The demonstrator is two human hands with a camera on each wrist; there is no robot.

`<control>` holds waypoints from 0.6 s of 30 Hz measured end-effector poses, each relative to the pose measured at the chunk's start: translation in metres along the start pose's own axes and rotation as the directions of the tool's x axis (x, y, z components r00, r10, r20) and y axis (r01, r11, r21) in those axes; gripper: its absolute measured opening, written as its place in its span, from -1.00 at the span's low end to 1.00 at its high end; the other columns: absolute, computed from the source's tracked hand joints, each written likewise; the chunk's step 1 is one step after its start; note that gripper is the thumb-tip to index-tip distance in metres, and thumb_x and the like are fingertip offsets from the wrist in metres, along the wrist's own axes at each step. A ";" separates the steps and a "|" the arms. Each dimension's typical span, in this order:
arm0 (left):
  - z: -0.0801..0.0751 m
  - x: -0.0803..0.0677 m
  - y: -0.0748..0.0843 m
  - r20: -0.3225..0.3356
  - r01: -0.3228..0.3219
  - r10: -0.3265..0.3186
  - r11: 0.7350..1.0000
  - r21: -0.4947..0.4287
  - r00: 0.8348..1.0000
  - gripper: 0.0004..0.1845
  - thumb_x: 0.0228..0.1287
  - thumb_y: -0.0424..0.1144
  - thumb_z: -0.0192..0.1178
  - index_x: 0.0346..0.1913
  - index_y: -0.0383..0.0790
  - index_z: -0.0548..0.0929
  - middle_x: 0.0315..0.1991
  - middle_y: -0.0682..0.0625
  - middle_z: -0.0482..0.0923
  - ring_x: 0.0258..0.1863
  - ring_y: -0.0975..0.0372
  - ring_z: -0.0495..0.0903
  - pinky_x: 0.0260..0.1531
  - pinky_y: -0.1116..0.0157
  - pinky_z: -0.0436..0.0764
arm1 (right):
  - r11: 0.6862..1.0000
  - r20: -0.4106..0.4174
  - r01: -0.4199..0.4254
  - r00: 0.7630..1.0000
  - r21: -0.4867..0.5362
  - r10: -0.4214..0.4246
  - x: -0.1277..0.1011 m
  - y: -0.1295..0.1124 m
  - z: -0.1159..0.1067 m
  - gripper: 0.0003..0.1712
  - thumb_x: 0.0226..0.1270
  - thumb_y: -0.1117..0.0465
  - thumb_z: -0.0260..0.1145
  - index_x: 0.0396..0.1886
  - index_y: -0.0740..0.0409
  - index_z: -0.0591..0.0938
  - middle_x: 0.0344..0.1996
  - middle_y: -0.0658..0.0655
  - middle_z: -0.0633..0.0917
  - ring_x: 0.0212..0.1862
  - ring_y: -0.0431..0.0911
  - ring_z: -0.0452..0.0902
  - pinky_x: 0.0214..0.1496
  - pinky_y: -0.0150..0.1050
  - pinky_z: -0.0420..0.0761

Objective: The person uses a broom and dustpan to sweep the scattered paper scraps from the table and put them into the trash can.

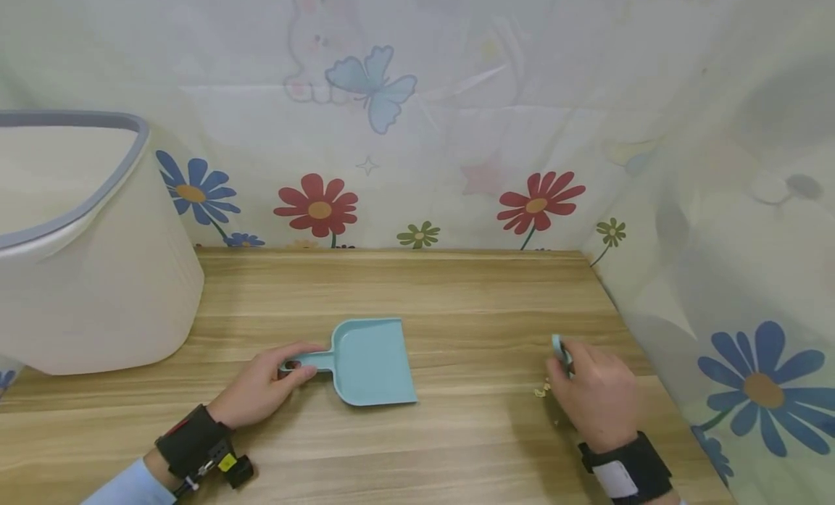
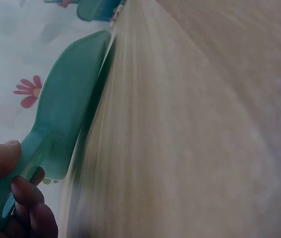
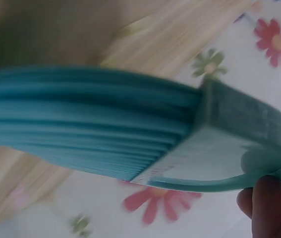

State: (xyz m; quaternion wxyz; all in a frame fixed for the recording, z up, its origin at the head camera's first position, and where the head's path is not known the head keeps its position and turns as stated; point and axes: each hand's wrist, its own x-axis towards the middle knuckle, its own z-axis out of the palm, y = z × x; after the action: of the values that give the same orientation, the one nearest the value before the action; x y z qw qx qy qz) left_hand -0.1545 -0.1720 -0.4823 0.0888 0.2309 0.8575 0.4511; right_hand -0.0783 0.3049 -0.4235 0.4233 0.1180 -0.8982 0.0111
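My left hand [image 1: 264, 385] pinches the handle of a light-blue dustpan [image 1: 373, 361] between thumb and fingers. The pan's flat front edge faces right. In the left wrist view, the pan [image 2: 71, 94] looks close to the wood, with a dark shadow along its lower side. On the right, my other hand [image 1: 596, 393] grips a small blue hand brush [image 3: 90, 121], whose long bristles fill much of the right wrist view. Most of the brush is hidden behind the hand in the head view. Some small pale crumbs [image 1: 540, 392] lie on the wood just left of that hand.
A large white bin [image 1: 130, 288] with a grey rim stands at the left. Wood-grain table [image 1: 470, 288] surface runs between both hands. Behind it and along the right side hangs a flowered curtain [image 1: 430, 135].
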 end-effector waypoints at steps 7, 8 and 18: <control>-0.001 0.000 0.000 0.008 0.011 -0.011 1.000 -0.002 1.000 -0.58 0.55 -0.03 0.19 0.35 -0.04 0.60 -0.15 0.04 0.64 -0.62 0.40 0.37 -0.57 0.39 0.45 | 0.993 -0.002 0.044 0.999 0.113 -0.044 0.031 -0.057 0.034 -0.79 -0.05 0.36 0.55 -0.40 0.33 0.71 -0.57 0.22 0.75 -0.61 0.03 0.65 -0.59 -0.12 0.49; -0.002 -0.001 0.000 0.007 0.013 -0.013 1.000 -0.005 1.000 -0.58 0.55 -0.04 0.19 0.35 -0.04 0.60 -0.15 0.04 0.64 -0.62 0.40 0.36 -0.57 0.39 0.45 | 0.991 -0.007 0.056 0.998 0.125 -0.056 0.034 -0.064 0.038 -0.78 -0.06 0.36 0.57 -0.41 0.32 0.71 -0.57 0.21 0.75 -0.60 0.03 0.66 -0.59 -0.13 0.48; -0.002 -0.001 0.001 0.010 0.020 -0.020 1.000 -0.012 1.000 -0.60 0.55 -0.05 0.19 0.33 -0.04 0.61 -0.14 0.03 0.62 -0.47 0.35 0.42 -0.45 0.38 0.46 | 0.968 0.000 0.042 0.999 0.248 -0.044 0.064 -0.057 0.040 -0.90 0.14 0.41 0.46 -0.44 0.31 0.67 -0.66 0.14 0.70 -0.67 -0.13 0.56 -0.62 -0.26 0.48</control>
State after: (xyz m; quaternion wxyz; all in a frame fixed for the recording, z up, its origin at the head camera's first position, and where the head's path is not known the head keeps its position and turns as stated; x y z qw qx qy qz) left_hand -0.1539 -0.1731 -0.4806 0.0989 0.2241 0.8565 0.4543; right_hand -0.1357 0.2312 -0.4048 0.4027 0.1895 -0.8883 0.1137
